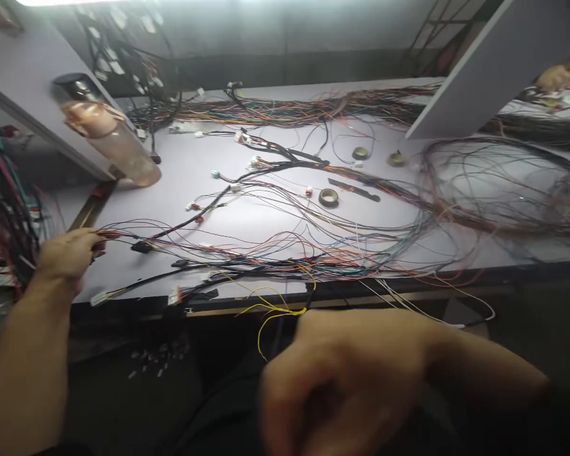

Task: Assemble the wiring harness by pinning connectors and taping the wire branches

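Observation:
My left hand (69, 256) is closed around the end of a bundle of thin wires (123, 233) at the left side of the table. These wires, mostly red and dark, run rightward from it over a black connector (142, 246). Close to the camera, my right hand (346, 373) is blurred, with its fingers curled in; anything inside them is hidden. Just behind it, yellow wires (278, 309) hang over the table's front edge. A taped wire harness (266, 170) with white connectors at its branches lies across the middle of the table.
Tape rolls (329, 197) and a dark flat blade-like tool (354, 189) lie mid-table. A bottle (128, 152) leans at left. Coiled wires (503, 190) spread at right, beside a slanted white panel (460, 76). Another person's hand (555, 77) shows at far right.

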`<state>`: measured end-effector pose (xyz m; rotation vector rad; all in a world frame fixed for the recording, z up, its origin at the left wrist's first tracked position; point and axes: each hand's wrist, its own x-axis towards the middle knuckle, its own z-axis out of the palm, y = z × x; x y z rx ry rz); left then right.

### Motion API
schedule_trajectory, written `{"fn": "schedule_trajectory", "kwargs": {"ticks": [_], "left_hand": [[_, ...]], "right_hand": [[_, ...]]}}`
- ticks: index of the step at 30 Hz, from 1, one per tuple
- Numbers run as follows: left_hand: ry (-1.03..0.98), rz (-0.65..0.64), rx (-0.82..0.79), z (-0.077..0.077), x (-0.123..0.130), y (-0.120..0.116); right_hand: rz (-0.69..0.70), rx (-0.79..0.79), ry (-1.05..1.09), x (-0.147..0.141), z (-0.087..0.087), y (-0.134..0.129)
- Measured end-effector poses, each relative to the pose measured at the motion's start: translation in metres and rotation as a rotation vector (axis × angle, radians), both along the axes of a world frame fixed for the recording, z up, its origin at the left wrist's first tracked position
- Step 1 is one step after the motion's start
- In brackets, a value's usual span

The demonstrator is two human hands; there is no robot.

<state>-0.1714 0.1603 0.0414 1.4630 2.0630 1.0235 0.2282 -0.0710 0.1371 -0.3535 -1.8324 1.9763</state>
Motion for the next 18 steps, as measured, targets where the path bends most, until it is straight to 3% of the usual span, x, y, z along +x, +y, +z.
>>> {"fn": "schedule_trajectory", "kwargs": {"ticks": [2, 3, 6, 9, 13, 16, 18], "left_hand": [[-0.073, -0.002, -0.036, 0.000, -0.001, 0.000], [-0.100, -0.006, -0.048, 0.000, -0.002, -0.001], [-0.131, -0.027, -0.071, 0.000, -0.002, -0.002], [-0.132, -0.040, -0.081, -0.001, -0.004, 0.000], [-0.135, -0.060, -0.078, -0.003, -0.005, 0.004], [-0.151, -0.085, -0.053, -0.002, -0.004, 0.004], [-0.173, -0.092, -0.030, 0.000, -0.003, 0.002]], "right_hand": [[0.192, 0.101, 0.016, -0.047, 0.002, 0.016], [0.215, 0.115, -0.008, -0.071, -0.001, 0.022], [-0.170, 0.061, -0.079, -0.136, -0.022, 0.032], [-0.385, -0.146, -0.006, -0.185, -0.052, 0.039], [-0.558, -0.459, 0.040, -0.211, -0.093, 0.049], [-0.607, -0.425, -0.203, -0.207, -0.122, 0.047], [-0.569, -0.366, -0.323, -0.198, -0.134, 0.041]]}}
